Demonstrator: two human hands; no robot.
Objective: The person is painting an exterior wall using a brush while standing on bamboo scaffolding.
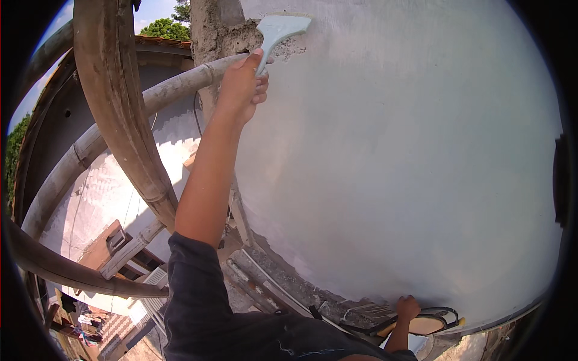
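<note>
My left hand (246,85) is raised on an outstretched arm, its fingers wrapped around the handle of a pale blue, wide flat brush (282,30). The brush's broad end is against or very close to a grey-white plastered wall (384,158), near its upper left edge. Rough, bare mortar (289,48) shows just under the brush head. Low on the right, my right hand (408,307) has curled fingers near the foot of the wall, beside a black tubular frame (447,311). Whether it grips the frame is not clear.
Thick bamboo poles (122,99) cross the left side close to my left arm. One horizontal bamboo pole (180,88) runs behind my left wrist to a rough concrete column (207,36). Far below lie a striped surface (119,327) and assorted items.
</note>
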